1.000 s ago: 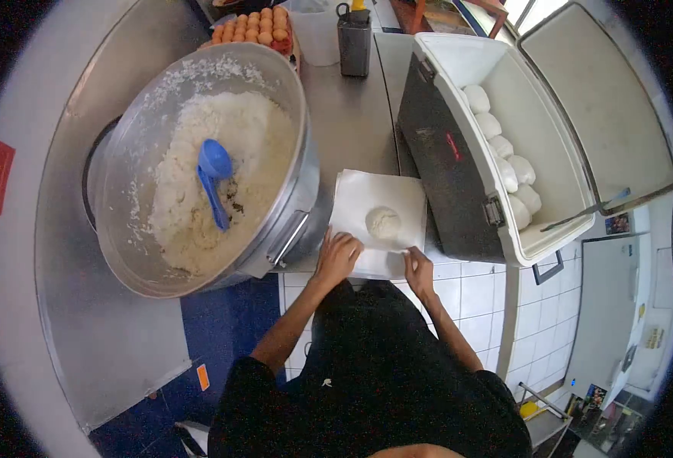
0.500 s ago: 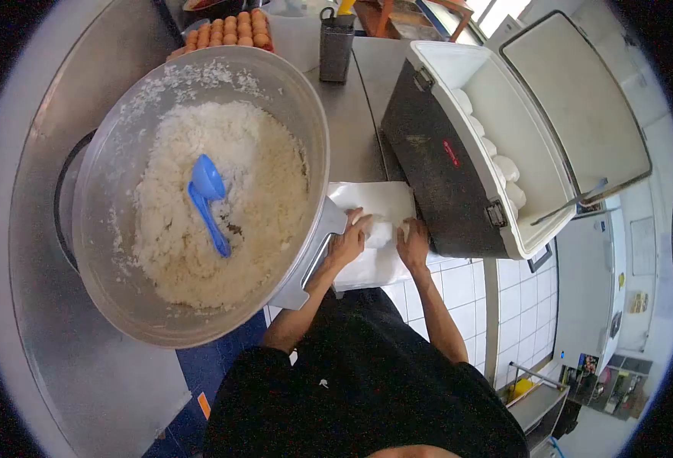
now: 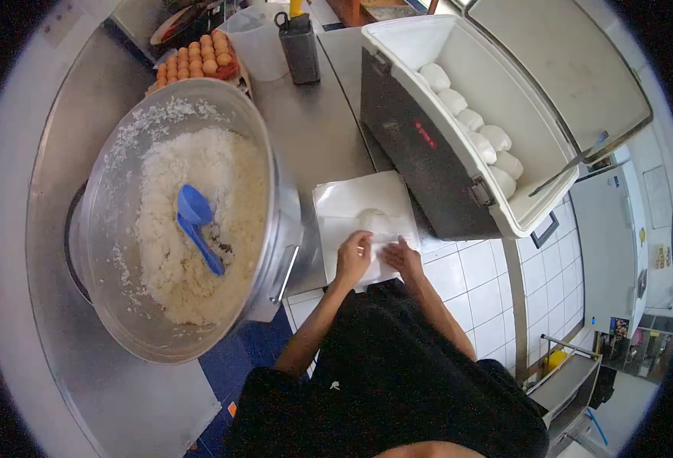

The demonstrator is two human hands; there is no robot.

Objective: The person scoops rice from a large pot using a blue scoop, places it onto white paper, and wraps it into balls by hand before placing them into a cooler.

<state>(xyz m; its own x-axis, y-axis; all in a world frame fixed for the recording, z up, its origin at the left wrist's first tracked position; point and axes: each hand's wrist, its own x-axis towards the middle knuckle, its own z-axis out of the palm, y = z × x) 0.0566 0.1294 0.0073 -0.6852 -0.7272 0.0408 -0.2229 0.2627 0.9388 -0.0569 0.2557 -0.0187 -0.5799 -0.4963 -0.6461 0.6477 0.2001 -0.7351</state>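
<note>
White wrapping paper [image 3: 342,200] lies on the counter in front of me, with a pale mound [image 3: 373,220], which looks like rice, partly covered by a fold of it. My left hand [image 3: 354,258] is closed at the near left side of the fold, fingertips pinching the paper. On the right side, my right hand [image 3: 404,259] lies against the paper with its fingers stretched and slightly apart. To the left stands a big translucent tub [image 3: 266,198] of cooked rice [image 3: 165,252]. A blue scoop [image 3: 196,210] rests on the rice.
At right, an open cooler box [image 3: 420,156] holds several white wrapped packets [image 3: 495,138]. Behind the tub are a tray of eggs [image 3: 199,57], a clear plastic container [image 3: 260,42] and a dark holder [image 3: 300,53]. White floor tiles [image 3: 474,294] show beyond the counter edge.
My hands have come closer to my body and nearer each other, and the paper is now folded over the mound. The view has shifted, showing more of the paper and the cooler's packets.
</note>
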